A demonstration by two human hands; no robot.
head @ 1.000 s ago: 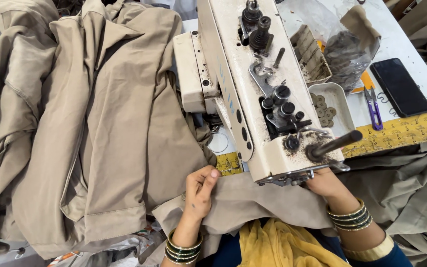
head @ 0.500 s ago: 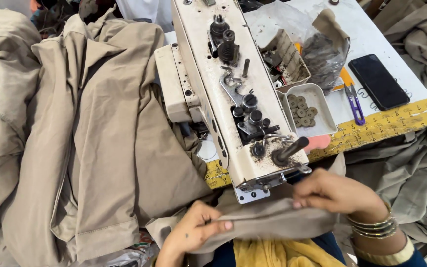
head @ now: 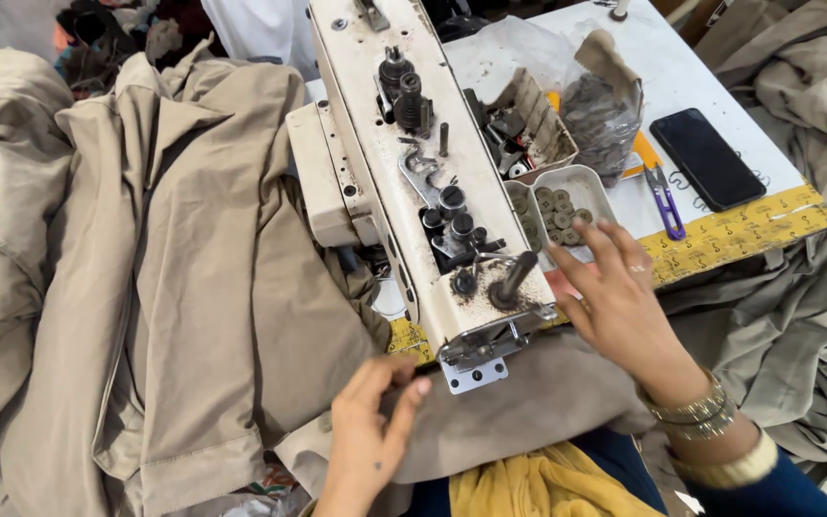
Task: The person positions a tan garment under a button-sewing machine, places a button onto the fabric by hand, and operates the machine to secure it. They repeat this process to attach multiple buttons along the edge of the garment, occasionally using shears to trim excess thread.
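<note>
A cream sewing machine (head: 404,163) stands in the middle of the table. A khaki cloth piece (head: 519,412) lies under its near end. My left hand (head: 370,436) rests on the near left part of this cloth, fingers bent, thumb and forefinger close together. My right hand (head: 614,297) hovers open just right of the machine head, fingers spread, close to a small white tray of dark round buttons (head: 567,206). It holds nothing.
Khaki garments (head: 174,268) are heaped to the left, and more cloth (head: 787,325) hangs on the right. On the white table lie a black phone (head: 705,158), purple thread snips (head: 664,199), a clear bag of buttons (head: 605,105) and a parts box (head: 528,129).
My right hand has let go of the cloth under the machine and risen toward the button tray with fingers spread. The left hand has shifted slightly on the cloth. The camera view moved closer.
</note>
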